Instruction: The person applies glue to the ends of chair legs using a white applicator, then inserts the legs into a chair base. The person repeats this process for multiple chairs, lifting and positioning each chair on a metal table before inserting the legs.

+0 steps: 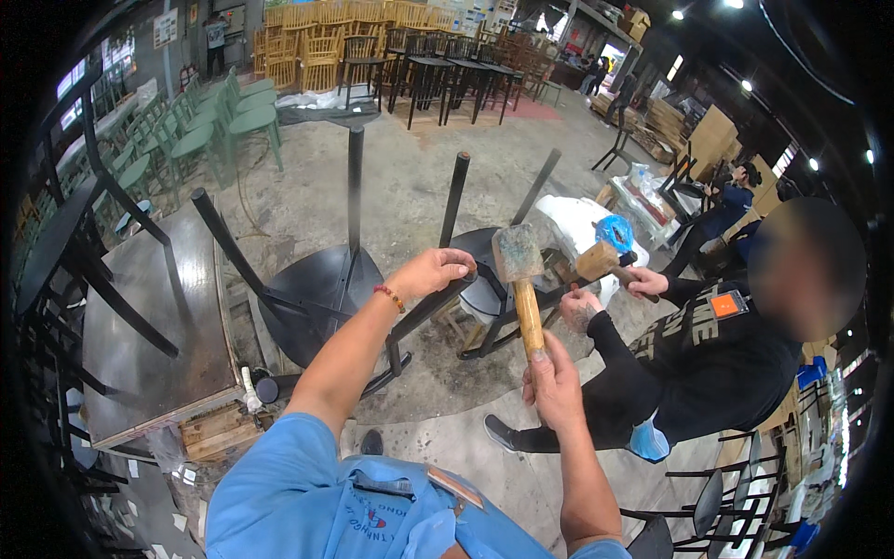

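An upside-down black chair (312, 289) stands before me, its legs pointing up. My left hand (433, 276) is closed round the upper end of its near right leg (426, 313), thumb and fingers at the tip. My right hand (556, 384) grips the light wooden handle of a mallet (518, 256). The mallet is upright, with its worn, greyish block head at the top, right of my left hand. Behind it a second upturned black chair (454, 200) is partly hidden by the mallet and my left hand.
At right, a co-worker in black holds another wooden mallet (596, 262) by the second chair. A metal-topped table (154, 326) is at left, beside black chairs. Green chairs (191, 140) and stacked wooden chairs (317, 42) stand farther back. A blue roll (614, 233) lies on white wrapping.
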The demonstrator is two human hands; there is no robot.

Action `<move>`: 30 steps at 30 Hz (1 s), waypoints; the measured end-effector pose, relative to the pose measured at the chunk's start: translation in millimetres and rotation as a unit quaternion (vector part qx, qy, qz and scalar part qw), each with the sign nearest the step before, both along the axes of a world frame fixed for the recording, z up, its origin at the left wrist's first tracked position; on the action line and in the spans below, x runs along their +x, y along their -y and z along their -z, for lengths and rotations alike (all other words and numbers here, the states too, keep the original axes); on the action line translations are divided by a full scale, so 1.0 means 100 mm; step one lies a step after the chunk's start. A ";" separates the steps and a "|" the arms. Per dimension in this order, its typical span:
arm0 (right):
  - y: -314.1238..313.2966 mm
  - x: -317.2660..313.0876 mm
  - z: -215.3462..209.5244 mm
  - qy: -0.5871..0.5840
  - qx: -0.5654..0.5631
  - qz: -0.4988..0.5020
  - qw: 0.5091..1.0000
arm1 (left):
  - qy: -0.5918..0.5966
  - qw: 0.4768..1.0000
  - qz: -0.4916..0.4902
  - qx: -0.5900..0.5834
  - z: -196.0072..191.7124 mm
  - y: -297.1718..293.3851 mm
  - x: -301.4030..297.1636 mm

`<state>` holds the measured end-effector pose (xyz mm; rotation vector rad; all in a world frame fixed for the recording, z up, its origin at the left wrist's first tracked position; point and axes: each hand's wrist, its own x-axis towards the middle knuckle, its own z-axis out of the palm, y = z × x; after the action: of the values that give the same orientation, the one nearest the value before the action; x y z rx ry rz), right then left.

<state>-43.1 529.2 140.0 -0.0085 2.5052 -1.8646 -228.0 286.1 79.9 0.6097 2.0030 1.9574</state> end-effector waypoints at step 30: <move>-0.09 -0.31 -0.35 -0.084 0.269 -0.010 0.959 | -0.004 1.000 0.026 0.004 0.04 0.05 -0.06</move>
<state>-74.6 538.3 175.3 -0.1902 3.0254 -1.1605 -234.2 281.5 75.5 0.6644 1.9652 1.9358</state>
